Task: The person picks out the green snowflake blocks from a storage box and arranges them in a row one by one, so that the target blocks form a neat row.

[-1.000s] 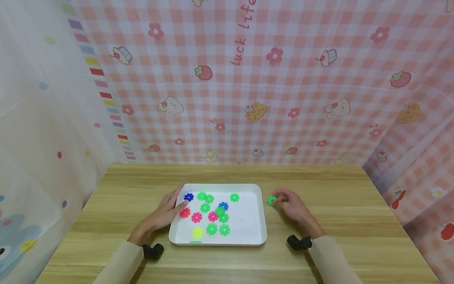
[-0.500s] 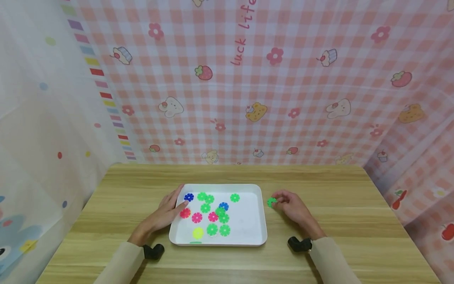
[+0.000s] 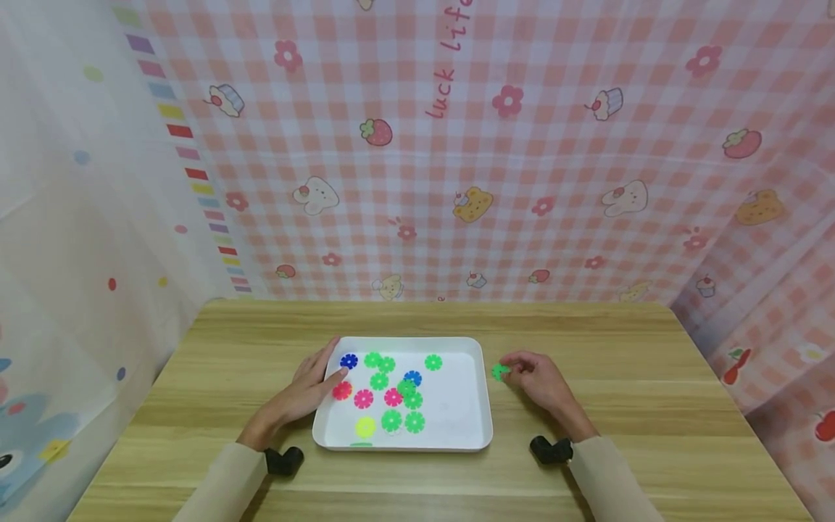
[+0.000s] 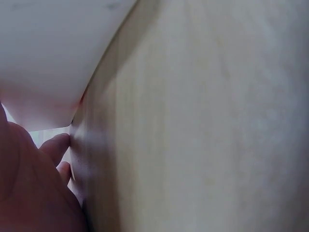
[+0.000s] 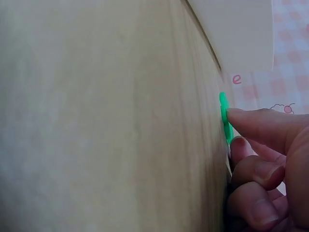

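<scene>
From the head view, the right hand (image 3: 541, 380) rests on the table (image 3: 620, 348) just right of the white tray (image 3: 457, 435), its fingertips on a green snowflake piece (image 3: 500, 372) lying flat on the wood outside the tray; the step in hand looks like setting down or picking up this single piece beside the tray; the next move likely calls for a clean pinch or release at the thin edge. The left hand (image 3: 306, 391) lies with straight, relaxed fingers over the tray's left rim, steadying it, fingertips near a blue piece (image 3: 349, 360) and a red piece (image 3: 342, 391); more green, pink and yellow pieces lie scattered inside.

From the left wrist view, blurred, fingers (image 4: 55, 145) touch the tray wall (image 4: 53, 58) and hold nothing.

From the right wrist view, the green snowflake piece (image 5: 225, 118) shows edge-on as a thin, bright, notched plastic disc against the table; the forefinger (image 5: 256, 125) presses on it while the other fingers curl beneath; whether the thumb pinches it I cannot tell.
</scene>
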Demonstrator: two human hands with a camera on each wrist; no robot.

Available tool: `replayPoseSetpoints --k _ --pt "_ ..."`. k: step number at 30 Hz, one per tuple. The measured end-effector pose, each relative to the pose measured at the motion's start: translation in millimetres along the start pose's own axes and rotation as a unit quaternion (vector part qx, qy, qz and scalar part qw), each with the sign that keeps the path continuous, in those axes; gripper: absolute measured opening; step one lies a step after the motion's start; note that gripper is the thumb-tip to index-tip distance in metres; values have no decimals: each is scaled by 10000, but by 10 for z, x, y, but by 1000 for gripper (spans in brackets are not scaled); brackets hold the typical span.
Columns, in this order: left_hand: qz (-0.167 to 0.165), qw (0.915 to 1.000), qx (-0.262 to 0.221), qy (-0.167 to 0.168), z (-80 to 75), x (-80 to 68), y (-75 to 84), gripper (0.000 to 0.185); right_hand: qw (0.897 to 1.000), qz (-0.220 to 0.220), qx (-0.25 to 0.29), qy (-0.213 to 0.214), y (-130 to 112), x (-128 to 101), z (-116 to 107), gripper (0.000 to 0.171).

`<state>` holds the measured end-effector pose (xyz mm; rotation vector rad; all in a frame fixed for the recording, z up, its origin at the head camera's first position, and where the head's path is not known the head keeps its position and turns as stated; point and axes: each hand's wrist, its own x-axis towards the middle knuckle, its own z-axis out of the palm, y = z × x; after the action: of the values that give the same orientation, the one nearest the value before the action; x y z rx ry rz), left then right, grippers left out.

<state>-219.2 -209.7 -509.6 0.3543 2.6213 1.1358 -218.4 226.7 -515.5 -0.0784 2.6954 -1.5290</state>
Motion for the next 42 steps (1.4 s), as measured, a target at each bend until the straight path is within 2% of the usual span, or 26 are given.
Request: replayPoseSetpoints --k 14,21,33,42 --pt "-52 10000 -11 -34 0 2 14 78 10000 70 -29 -46 -26 -6 -15 18" --pt "-33 10000 5 -20 7 6 3 79 9997 77 -62 -234 -85 16 -54 20" --pt "-11 10000 57 -2 15 7 5 77 9976 -244 -8 -648 -552 204 33 24" --pt "-24 9999 103 -17 -7 -1 1 78 9902 -768 -469 -1068 -930 262 241 21"
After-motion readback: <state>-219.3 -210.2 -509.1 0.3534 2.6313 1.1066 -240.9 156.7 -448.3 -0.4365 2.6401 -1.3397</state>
